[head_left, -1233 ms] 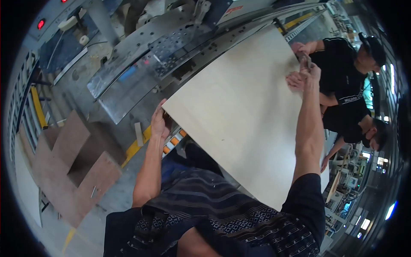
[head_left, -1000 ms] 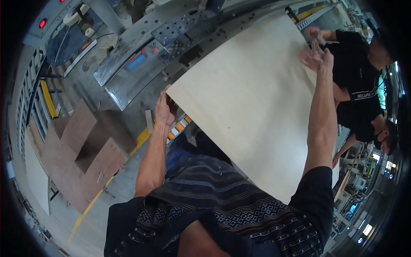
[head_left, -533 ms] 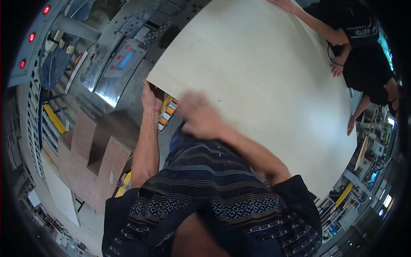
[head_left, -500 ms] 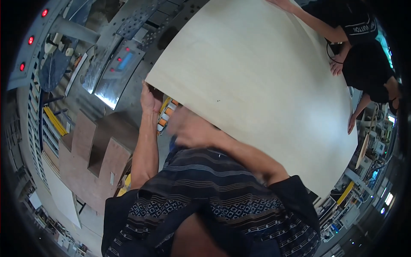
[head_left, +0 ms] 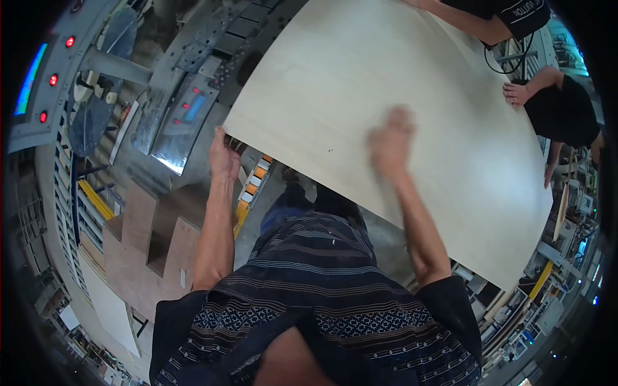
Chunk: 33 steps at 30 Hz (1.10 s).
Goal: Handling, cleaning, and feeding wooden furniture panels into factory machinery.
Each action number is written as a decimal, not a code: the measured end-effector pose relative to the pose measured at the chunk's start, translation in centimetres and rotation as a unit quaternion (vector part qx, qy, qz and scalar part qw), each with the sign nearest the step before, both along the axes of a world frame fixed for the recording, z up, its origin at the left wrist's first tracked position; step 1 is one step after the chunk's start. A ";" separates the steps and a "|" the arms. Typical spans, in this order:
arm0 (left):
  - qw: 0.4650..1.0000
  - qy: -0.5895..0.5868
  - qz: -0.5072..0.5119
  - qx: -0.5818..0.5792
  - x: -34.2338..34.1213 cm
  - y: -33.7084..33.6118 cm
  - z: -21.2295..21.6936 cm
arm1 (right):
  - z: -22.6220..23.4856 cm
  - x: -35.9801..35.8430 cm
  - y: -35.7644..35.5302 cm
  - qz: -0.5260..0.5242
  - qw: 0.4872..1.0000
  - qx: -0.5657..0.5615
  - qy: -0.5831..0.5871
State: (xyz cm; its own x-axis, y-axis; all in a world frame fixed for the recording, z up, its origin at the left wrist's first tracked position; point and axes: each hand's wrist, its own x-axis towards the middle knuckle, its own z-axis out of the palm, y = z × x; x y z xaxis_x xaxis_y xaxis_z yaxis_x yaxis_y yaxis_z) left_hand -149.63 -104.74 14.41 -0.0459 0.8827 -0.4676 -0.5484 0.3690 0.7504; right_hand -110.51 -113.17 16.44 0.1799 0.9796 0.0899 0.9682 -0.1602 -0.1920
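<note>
A large pale plywood sheet (head_left: 309, 83) spreads out in front of me, with a small dark mark near its middle. My left hand (head_left: 223, 157) is closed on the sheet's near left corner; some of its fingers are hidden beneath the edge. Over the sheet's face is my right hand (head_left: 391, 145), smeared by motion, so I cannot make out its fingers or whether it touches the surface. Along the far right edge, a co-worker's hand (head_left: 517, 94) rests on the sheet, and another person's forearm (head_left: 473, 22) reaches across its top corner.
Below the left corner runs a roller strip with orange and white rollers (head_left: 261, 172). Brown boards (head_left: 132, 248) stand to my left, near a yellow bar (head_left: 96, 199). A grey machine with a control panel (head_left: 187, 109) and red lights lies beyond. Machinery and another yellow bar (head_left: 542, 280) are at right.
My right hand has swung away from beside my left hand, out to the right over the sheet. My left hand stays at the corner. The co-worker's hand at far right has shifted slightly.
</note>
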 end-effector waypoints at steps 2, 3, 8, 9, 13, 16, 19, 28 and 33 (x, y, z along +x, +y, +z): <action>1.000 0.000 -0.016 -0.008 -0.4 -0.3 0.3 | 2.8 -10.5 0.6 0.198 0.975 -0.043 0.086; 1.000 0.008 -0.009 -0.015 -0.3 -0.4 0.6 | 3.3 -14.6 1.1 0.257 0.950 -0.072 0.164; 0.998 0.059 -0.028 -0.008 0.7 0.5 1.1 | 3.1 -16.7 12.0 0.383 0.914 0.070 0.112; 0.995 0.091 -0.029 -0.005 -0.5 0.7 -0.2 | 3.3 -14.7 14.9 0.328 0.935 0.095 0.097; 0.981 0.184 -0.058 0.010 0.8 0.8 0.1 | 0.9 0.1 17.9 0.061 0.987 0.147 0.026; 0.986 0.162 -0.033 0.021 -0.9 0.9 0.9 | 1.1 9.7 10.0 -0.075 0.988 0.135 0.002; 0.984 0.173 -0.037 0.017 0.5 0.6 2.6 | 0.1 20.3 -5.8 -0.247 0.963 0.092 -0.055; 0.983 0.160 -0.083 0.015 -0.4 0.9 0.6 | -3.3 23.8 -38.4 -0.647 0.753 -0.081 -0.088; 0.999 0.005 -0.040 0.010 -0.6 -1.2 0.2 | -1.7 1.2 -17.4 -0.230 0.967 0.078 0.072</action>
